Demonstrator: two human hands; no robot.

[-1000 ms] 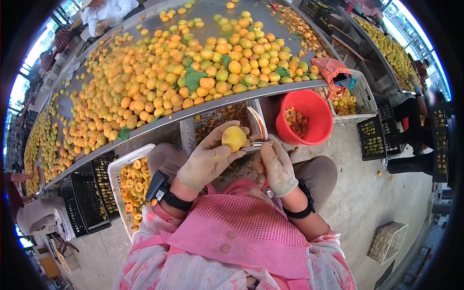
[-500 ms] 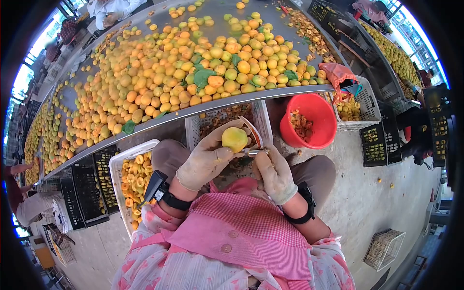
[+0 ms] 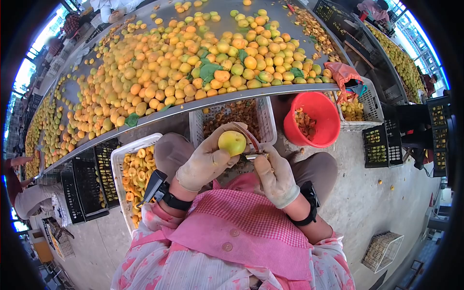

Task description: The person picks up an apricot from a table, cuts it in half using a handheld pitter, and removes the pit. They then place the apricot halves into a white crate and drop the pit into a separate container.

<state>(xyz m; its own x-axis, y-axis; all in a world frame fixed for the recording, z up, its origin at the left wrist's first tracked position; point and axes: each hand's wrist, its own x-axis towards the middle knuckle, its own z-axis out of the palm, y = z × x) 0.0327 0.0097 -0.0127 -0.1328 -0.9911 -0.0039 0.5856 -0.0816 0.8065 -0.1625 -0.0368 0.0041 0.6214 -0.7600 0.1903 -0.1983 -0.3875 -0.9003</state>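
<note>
A yellow-green fruit rests in my gloved left hand, with thumb and fingers closed round it. My gloved right hand is closed on a small metal peeler, its thumb pressed near the handle. A strip of peel or a curved reddish blade arches from the fruit to the peeler; I cannot tell which. Both hands are above my lap, in front of the metal table's edge. Many orange and yellow fruits with some green leaves lie on the table.
A red bucket with scraps stands to the right front. Beneath the table is a white crate of scraps. Another white crate of halved fruit sits by my left knee. Black crates stand further left. Other people are at the far edges.
The fruit has turned slightly in my left hand and shows more of its yellow-green side. My right hand still holds the peeler close beside it. The view has shifted slightly.
</note>
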